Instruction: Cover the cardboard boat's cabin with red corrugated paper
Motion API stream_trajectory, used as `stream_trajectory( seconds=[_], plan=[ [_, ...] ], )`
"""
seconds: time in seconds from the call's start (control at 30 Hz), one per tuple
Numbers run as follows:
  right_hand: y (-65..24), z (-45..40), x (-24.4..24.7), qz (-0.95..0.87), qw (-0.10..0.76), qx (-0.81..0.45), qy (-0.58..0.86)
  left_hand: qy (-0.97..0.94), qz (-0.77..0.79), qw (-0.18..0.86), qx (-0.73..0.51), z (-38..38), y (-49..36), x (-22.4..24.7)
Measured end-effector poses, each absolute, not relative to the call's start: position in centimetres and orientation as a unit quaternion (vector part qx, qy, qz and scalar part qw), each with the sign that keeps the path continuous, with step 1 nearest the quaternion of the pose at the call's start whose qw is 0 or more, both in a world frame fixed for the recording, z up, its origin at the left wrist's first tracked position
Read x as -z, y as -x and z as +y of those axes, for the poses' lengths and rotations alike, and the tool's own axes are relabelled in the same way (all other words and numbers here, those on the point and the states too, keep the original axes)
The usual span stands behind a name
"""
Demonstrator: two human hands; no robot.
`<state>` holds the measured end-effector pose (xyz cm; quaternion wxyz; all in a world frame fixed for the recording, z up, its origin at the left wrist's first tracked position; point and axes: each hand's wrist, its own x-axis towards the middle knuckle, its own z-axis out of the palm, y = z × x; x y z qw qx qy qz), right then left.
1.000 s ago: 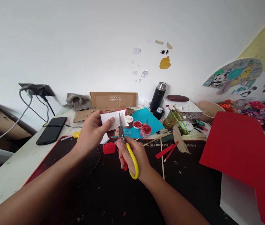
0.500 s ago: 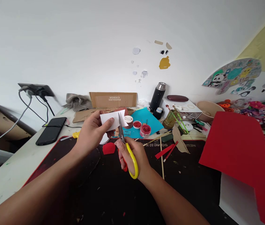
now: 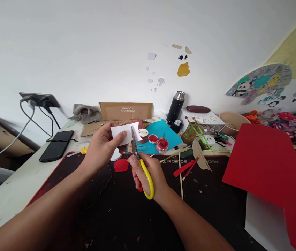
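Between the thumb and fingers of my left hand (image 3: 106,141) is a small white piece of paper (image 3: 119,132), held up above the mat. My right hand (image 3: 149,174) grips scissors (image 3: 148,179) with one yellow and one red handle loop. Their blades point up and away from me and cross the paper near its right end. Below the paper, a small red cut piece (image 3: 121,165) lies on the black mat (image 3: 127,216). A white round lid (image 3: 116,155) shows partly behind my left fingers.
Open jars of red paint (image 3: 162,145) stand on a blue sheet (image 3: 167,132). A black flask (image 3: 176,107) and a glass jar with brushes (image 3: 189,134) are behind. Large red paper (image 3: 265,164) lies at right, a black phone (image 3: 57,146) at left. Thin wooden sticks (image 3: 180,177) cross the mat.
Hardly anything differs. The scissor blades and the paper have shifted very slightly left in view, and the blades look closer together on the paper.
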<state>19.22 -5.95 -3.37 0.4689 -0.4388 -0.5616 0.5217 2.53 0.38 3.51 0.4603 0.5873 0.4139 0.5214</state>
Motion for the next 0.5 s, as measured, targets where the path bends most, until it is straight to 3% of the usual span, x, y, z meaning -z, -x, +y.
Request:
stream_trajectory(
  seconds=[0.5],
  plan=[
    [-19.17,-5.98,3.31,-0.558,0.467,-0.525,0.441,-0.587,0.419,0.462,-0.517,0.32,-2.52,-3.61]
  ],
)
